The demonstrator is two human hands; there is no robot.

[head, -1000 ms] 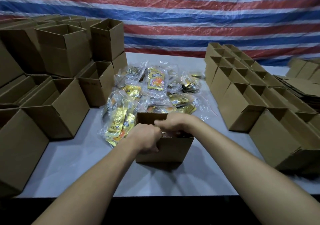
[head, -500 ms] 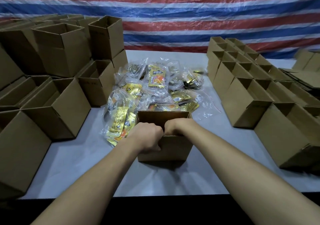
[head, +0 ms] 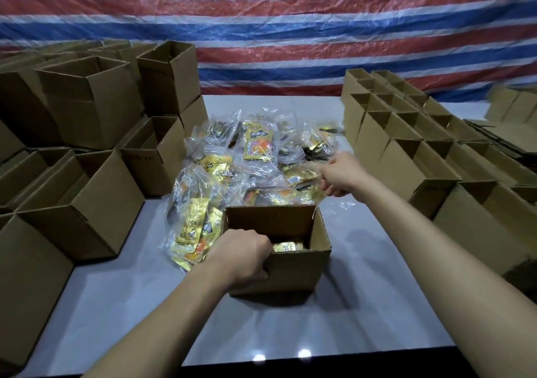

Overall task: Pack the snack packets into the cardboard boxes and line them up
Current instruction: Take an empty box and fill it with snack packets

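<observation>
Under the left hand (head: 242,257), whose grip is curling over the near-left rim, an open cardboard box (head: 293,273) is standing on the pale surface (head: 290,334). A gold snack packet (head: 287,246) is lying inside it, just beyond that grip. Farther out, the right hand (head: 341,175) is hovering at the right edge of the pile of bagged snack packets (head: 232,174). Its fingers are bending down against a clear bag, but blur is hiding whether the grip is pinching it. Right of that hand, rows of empty boxes (head: 406,157) are standing. Left of the holding grip, bigger open cartons (head: 96,203) are crowding the surface.
</observation>
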